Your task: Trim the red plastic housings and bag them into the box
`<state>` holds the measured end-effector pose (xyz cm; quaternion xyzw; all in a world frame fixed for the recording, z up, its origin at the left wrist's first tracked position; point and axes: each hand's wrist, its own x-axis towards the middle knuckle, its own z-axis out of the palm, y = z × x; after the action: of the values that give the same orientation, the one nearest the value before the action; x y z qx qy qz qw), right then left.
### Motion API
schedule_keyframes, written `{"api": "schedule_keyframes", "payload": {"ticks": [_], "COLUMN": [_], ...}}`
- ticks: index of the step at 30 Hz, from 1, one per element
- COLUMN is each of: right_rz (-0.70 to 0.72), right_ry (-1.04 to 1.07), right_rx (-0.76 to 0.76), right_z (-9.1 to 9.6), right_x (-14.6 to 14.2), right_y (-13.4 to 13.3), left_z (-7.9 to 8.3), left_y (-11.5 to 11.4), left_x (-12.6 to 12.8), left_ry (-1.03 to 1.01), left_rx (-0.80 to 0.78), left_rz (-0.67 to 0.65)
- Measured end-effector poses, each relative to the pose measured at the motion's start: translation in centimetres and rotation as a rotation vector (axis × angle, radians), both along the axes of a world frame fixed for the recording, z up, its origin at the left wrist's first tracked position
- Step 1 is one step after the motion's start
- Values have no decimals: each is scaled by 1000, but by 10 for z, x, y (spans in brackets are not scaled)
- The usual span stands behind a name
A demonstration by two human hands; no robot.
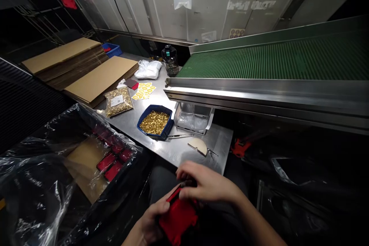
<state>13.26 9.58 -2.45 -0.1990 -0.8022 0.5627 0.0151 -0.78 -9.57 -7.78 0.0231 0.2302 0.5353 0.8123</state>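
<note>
Low in the view, close to my body, is a red pouch-like item (179,219) with a dark edge at its top; its exact kind does not show. My left hand (151,215) grips it from the left side, thumb on the front. My right hand (203,184) has curled fingers and thumb closed on its upper edge, hiding part of it. Ahead on the metal table lie a pale half-round board (198,145), a small metal tool (212,153) and a pair of tweezers (180,136). A blue tray (161,136) of small gold-coloured metal pieces stands beyond them.
At left, a box lined with clear plastic (62,184) contains red items (113,170). A bag of gold pieces (118,102), yellow stickers (144,90), stacked cardboard (99,78), a clear bin (193,119) and a jug (170,61) stand behind. A green conveyor (259,61) overhangs the right.
</note>
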Motion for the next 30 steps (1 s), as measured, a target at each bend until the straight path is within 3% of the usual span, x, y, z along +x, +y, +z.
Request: {"api": "schedule_keyframes", "payload": {"ticks": [4,6,8,10,13,16,21,25,28,30], "right_rz": [-405,-458,-380,-209,-2,-17,-106,-103,-90,-95], "right_ry": [-89,-119,-110,-34,73,74,91,105,127,176], "right_rx": [109,90,23,-103,-316,-406,-454,-426,-327,-181], "right_z": [-20,-27,-29,-26,-19,-16,-17,-18,-21,-23], "right_x": [5,13,23,31,39,42,50,57,61,63], "right_y": [15,13,4,-10,-28,-37,-44,-45,-43,-42], "left_z": [6,7,9,14,26,40,60,64,53,42], "left_y": [-4,-5,-6,-6,0,8,16,16,15,15], "left_x": [0,2,3,3,-2,-7,-5,0,1,1], "left_ry": [-81,-72,-4,108,330,630,967,945,738,680], "left_rx": [8,-8,-41,-39,64,150,181,165,144,103], "left_rz": [99,178,238,237,59,-141,-264,-249,-106,34]}}
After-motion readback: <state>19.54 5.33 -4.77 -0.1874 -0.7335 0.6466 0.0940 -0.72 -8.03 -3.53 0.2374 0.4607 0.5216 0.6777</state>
